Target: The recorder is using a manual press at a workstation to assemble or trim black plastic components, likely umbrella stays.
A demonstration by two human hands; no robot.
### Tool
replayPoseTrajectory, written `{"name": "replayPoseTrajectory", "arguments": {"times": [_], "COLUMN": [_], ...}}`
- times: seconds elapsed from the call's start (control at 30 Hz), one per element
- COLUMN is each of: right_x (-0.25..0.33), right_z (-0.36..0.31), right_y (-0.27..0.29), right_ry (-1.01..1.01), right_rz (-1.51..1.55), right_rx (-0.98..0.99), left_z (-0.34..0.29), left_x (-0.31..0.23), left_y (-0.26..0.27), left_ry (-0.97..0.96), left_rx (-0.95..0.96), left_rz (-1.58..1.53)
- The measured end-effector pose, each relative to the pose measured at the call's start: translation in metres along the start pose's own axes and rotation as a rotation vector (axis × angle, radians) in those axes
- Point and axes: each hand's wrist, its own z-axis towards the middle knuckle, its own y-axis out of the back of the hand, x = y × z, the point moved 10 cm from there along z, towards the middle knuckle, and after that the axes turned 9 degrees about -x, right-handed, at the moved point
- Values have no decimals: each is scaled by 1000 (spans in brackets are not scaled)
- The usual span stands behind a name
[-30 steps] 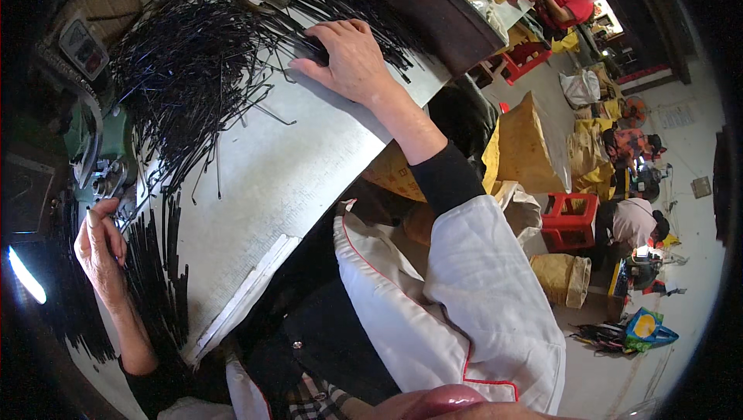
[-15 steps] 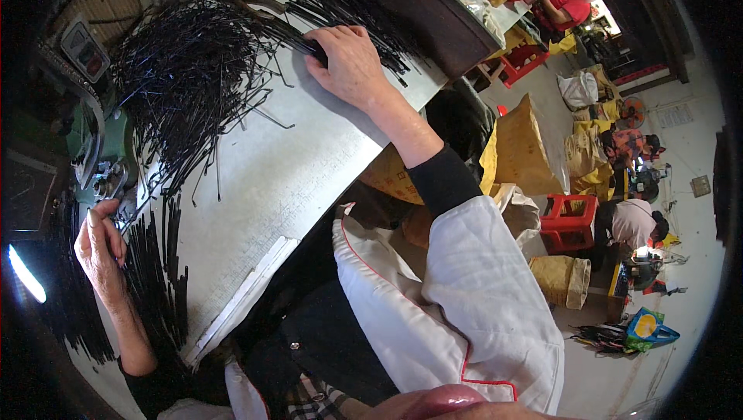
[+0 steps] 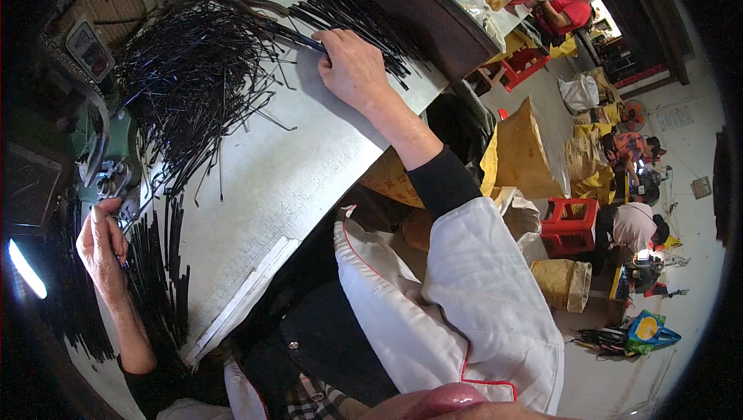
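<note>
My right hand rests on the grey worktable with its fingers closed on a small bundle of thin black rods. A large tangled heap of black rods lies just to its left. My left hand is at the lower left, pinching one thin rod up against the jaws of a green machine. Under and beside that hand lie straight cut black rods in rows.
A dark wooden board leans along the table's far edge. On the floor to the right stand yellow sacks, a red stool and bags. Other people sit there, one in red, one crouched.
My right hand has slid slightly left along the table with the bundle. My left hand stays at the machine.
</note>
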Motion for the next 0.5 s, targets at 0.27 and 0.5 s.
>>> {"name": "replayPoseTrajectory", "arguments": {"times": [0.27, 0.5], "right_x": [10, 6], "right_z": [1, -1], "right_y": [6, 21], "right_ry": [26, 8], "right_rz": [0, 2], "right_rx": [-90, -159], "left_z": [-10, -15], "left_x": [-21, -34], "left_y": [1, -12], "left_ry": [-29, -25], "left_rx": [-11, 32], "left_rz": [75, -4]}}
